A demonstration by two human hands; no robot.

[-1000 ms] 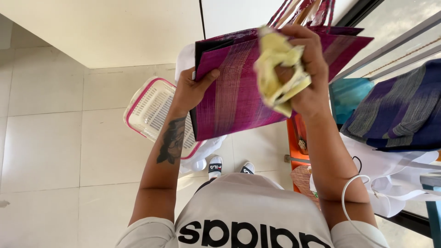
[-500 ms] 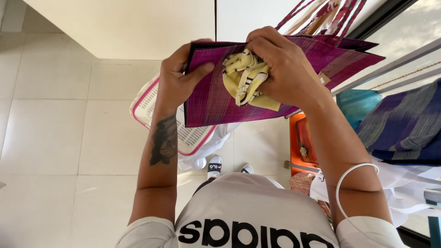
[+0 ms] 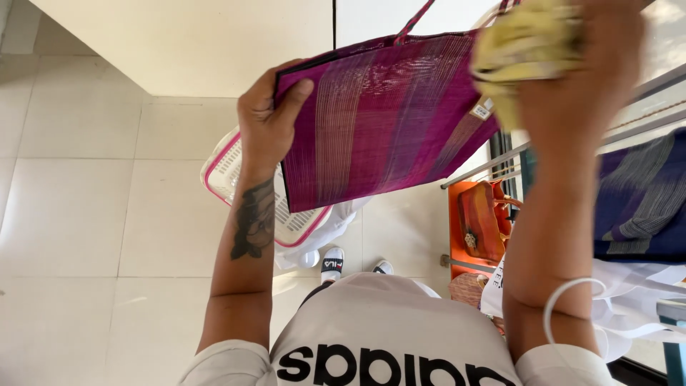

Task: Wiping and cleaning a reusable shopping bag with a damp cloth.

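Left hand (image 3: 268, 118) pinches the purple woven bag (image 3: 379, 118) by its side edge, thumb on the front, fingers behind. Right hand (image 3: 582, 71) is clenched around a yellow cloth (image 3: 522, 46) at the bag's top corner. Laundry basket (image 3: 229, 168) sits on the floor below.

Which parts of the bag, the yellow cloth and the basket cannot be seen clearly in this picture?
- Inside of the purple bag: hidden in the head view by its own front wall.
- Bag handles: cut off by the top edge.
- Yellow cloth: blurred, partly covered by the right hand; its shape is unclear.
- White basket: largely hidden behind the left hand, its forearm and the bag; contents cannot be told.
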